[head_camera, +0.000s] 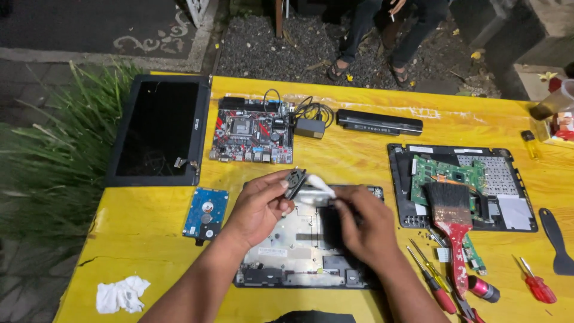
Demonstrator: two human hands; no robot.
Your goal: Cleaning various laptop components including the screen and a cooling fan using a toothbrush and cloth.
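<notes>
Left hand (258, 206): fingers clenched around a small dark part (295, 182), lifted just above the open case near its far edge.
Right hand (365, 224): fingers pinched on a white wipe (318, 185), whose tip touches the small dark part.
Small dark part: a flat black piece, tilted, held between thumb and fingers of the left hand (its kind is too small to tell).
Open case (299, 251): a laptop bottom shell lying flat on the yellow table (359, 161), under both hands; inside show a pale grey inner face, a dark rectangular bay in the middle and black pieces along the near edge.
Second shell (514, 215): a black laptop base to the right, holding a green circuit board (448, 173) and a silver keyboard back; a red-handled paint brush (451, 221) lies across the board, bristles on it.
Screen panel (158, 128): dark, flat at the table's far left corner.
Motherboard (254, 128): red and black, beside the screen panel, with a power adapter (310, 127) and a long black battery (379, 122) to its right.
Hard drive (206, 212): blue-topped, just left of the left hand.
Crumpled white cloth (122, 294): near the front left corner.
Screwdrivers (433, 281): red-handled, right of the open case; a black scraper (557, 239) lies at the far right.
</notes>
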